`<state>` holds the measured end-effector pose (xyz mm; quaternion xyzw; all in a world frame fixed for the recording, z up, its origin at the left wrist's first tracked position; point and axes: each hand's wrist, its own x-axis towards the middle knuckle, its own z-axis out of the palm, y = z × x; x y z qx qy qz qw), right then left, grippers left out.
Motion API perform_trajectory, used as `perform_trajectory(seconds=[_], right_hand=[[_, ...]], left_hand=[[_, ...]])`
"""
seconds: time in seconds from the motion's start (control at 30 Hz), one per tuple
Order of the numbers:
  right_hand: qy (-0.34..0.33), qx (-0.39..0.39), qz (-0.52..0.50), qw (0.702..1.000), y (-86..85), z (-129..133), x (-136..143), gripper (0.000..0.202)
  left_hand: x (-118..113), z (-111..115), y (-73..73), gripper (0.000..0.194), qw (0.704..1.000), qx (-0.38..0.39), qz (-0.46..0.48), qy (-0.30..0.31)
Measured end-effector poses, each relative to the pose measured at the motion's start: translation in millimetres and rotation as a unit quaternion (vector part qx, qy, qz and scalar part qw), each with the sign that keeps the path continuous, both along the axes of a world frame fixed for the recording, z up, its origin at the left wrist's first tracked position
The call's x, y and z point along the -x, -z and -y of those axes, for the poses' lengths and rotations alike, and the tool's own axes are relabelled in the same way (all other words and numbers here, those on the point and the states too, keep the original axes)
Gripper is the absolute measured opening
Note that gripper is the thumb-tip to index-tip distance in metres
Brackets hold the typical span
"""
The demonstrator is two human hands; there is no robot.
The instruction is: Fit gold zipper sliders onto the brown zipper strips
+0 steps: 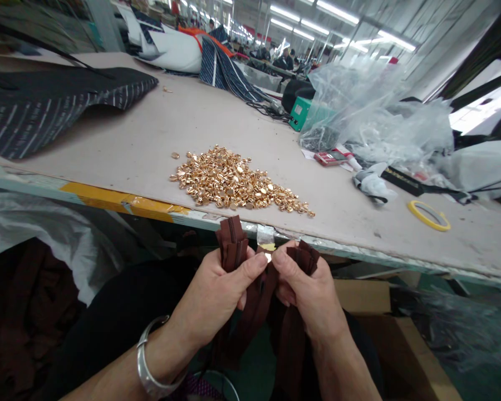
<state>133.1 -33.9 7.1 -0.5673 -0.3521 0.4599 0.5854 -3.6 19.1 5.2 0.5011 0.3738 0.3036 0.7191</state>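
My left hand (223,287) is closed around several brown zipper tapes (232,245), whose cut ends stick up above the fingers. A second bunch of brown zipper tapes (304,257) is gripped in my right hand (307,287). Both thumbs and index fingertips nearly meet in front of the table edge, with a small shiny gold piece (268,257) between them. Its exact shape is mostly covered by the fingers. Below the hands the tapes hang down toward my lap. Just beyond, on the tabletop, lies a heap of gold metal zipper sliders (234,181).
The table (129,139) has a worn edge with yellow tape. Dark striped fabric (67,106) lies at left. To the right are clear plastic bags (371,106), a green box (300,114), a red device (330,158) and a yellow tape roll (428,215). A cardboard box (401,351) stands below.
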Motion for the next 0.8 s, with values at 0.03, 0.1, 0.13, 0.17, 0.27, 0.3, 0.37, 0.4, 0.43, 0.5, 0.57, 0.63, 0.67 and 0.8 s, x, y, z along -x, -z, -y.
perform_trajectory(seconds=[0.03,0.1,0.13,0.17,0.27,0.3,0.37,0.4,0.43,0.5,0.57,0.63,0.67,0.8], right_hand=[[0.004,-0.005,0.042,0.999,-2.1,-1,-2,0.028],[0.01,-0.01,0.111,0.994,-6.4,-1,-2,0.026],[0.014,-0.013,0.138,0.99,-8.4,0,-2,0.025],[0.022,-0.018,0.166,0.986,-10.2,0,-1,0.024],[0.061,-0.039,0.27,0.96,-15.1,-1,5,0.024],[0.076,-0.043,0.316,0.945,-16.6,-3,7,0.025],[0.113,-0.048,0.421,0.899,-20.1,-11,9,0.025],[0.137,-0.053,0.472,0.869,-22.1,-16,9,0.025],[0.163,-0.059,0.516,0.839,-24.2,-21,8,0.025],[0.198,-0.074,0.562,0.8,-28.2,-30,6,0.026],[0.196,-0.089,0.528,0.822,-31.4,-36,4,0.025],[0.154,-0.107,0.435,0.881,-33.4,-36,4,0.015],[0.119,-0.114,0.383,0.909,-34.1,-35,5,0.011],[-0.037,-0.089,0.296,0.95,-35.9,-21,7,0.01]], left_hand=[[0,1,-1.7,0.034,1.0,-0.005,-0.006,0.006],[1,3,-4.5,0.034,1.0,-0.007,-0.007,0.026],[2,4,-5.3,0.031,0.999,-0.004,-0.001,0.037],[2,5,-5.7,0.027,0.999,0.0,0.008,0.047],[2,7,-4.6,0.021,0.998,0.018,0.025,0.055],[2,7,-3.9,0.022,0.998,0.022,0.026,0.052],[1,7,-2.6,0.023,0.998,0.026,0.026,0.042],[0,7,-2.1,0.023,0.999,0.03,0.027,0.036],[-1,6,-1.6,0.023,0.998,0.036,0.031,0.03],[-4,4,-0.8,0.025,0.997,0.057,0.044,0.014],[-6,1,0.0,0.025,0.995,0.079,0.052,-0.009],[-8,0,0.7,0.025,0.994,0.091,0.057,-0.029],[-9,-1,1.0,0.025,0.993,0.095,0.061,-0.034],[-7,5,0.5,0.024,0.994,0.086,0.063,-0.012]])
